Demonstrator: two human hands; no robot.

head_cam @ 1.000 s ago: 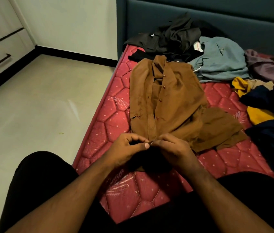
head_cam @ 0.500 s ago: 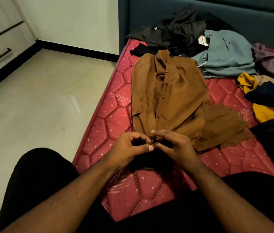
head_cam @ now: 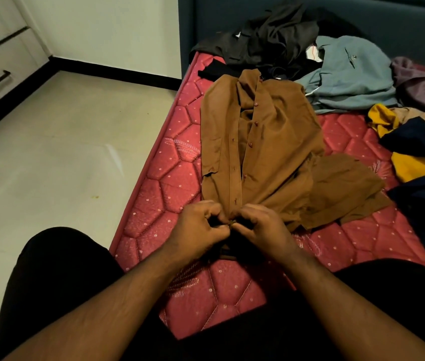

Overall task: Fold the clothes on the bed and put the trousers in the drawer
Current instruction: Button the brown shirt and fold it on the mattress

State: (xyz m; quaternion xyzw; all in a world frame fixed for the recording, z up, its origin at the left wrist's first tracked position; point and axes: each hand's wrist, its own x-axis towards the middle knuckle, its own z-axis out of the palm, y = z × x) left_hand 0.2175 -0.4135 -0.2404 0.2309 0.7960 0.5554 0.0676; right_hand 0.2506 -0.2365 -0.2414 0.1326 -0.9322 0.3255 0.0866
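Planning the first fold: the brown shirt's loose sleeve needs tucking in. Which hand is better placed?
Right hand: the brown shirt spills its sleeve on that side. The left hand would have to cross over.

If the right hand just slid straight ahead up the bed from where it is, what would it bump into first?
The right hand already pinches the brown shirt at its near hem, so it would ride onto that shirt at once. Farther along that line lies the dark pile of clothes by the headboard, though depth is hard to judge.
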